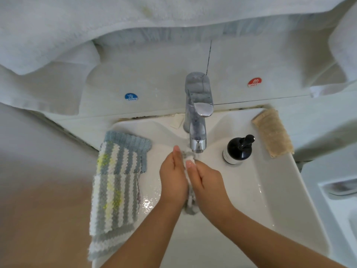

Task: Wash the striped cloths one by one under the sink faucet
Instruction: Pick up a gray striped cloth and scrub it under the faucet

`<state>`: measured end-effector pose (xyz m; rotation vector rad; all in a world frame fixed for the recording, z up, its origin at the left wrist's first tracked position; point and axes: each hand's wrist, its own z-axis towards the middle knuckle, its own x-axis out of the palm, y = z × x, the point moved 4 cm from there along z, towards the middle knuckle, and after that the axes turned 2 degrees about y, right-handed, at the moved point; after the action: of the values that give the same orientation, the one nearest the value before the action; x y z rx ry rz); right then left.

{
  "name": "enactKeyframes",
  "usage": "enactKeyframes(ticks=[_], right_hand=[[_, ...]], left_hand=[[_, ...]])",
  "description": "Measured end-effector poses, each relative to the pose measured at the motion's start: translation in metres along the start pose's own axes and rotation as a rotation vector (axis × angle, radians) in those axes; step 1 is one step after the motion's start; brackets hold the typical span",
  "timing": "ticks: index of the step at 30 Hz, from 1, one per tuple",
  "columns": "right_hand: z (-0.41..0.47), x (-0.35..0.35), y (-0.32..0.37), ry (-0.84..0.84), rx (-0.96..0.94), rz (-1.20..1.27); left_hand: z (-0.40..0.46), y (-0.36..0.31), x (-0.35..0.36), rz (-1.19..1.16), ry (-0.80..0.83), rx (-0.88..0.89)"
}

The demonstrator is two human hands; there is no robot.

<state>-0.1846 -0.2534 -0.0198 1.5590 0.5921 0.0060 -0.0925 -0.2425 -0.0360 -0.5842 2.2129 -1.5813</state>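
Cloth in hand: striped cloth, knitted, wet, bunched; long axis runs fingertips to wrists.
Left hand: fingers straight, pressing cloth's left side.
Right hand: fingers straight, pressing opposite side.
Faucet: chrome; spout just beyond fingertips.
Remaining cloths: stacked left of left hand.

1 head view, close above the sink, facing steeply down toward the faucet.
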Motion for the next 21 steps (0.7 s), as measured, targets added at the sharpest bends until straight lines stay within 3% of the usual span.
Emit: enactKeyframes(ticks=[2, 5, 10, 15, 19, 21], right_hand=[[0.007, -0.003, -0.002, -0.032, 0.015, 0.003], [0.029, -0.013, -0.014, -0.080, 0.136, 0.044], [-0.006, -0.001, -0.004, -0.052, 0.043, 0.146], [0.026, -0.012, -0.018, -0.112, 0.157, 0.148], [-0.002, -0.005, -0.007, -0.039, 0.098, 0.141], [0.007, -0.009, -0.011, -0.089, 0.113, 0.140]], left_hand=[[-0.005, -0.002, 0.005, -0.019, 0.033, 0.030], [-0.019, -0.003, 0.012, 0.131, 0.050, 0.099], [0.001, -0.007, 0.001, 0.012, 0.032, 0.027], [-0.017, 0.000, 0.014, 0.176, 0.086, 0.058], [0.001, -0.001, 0.004, 0.092, 0.059, 0.019], [-0.006, -0.002, 0.009, 0.101, 0.111, 0.039]])
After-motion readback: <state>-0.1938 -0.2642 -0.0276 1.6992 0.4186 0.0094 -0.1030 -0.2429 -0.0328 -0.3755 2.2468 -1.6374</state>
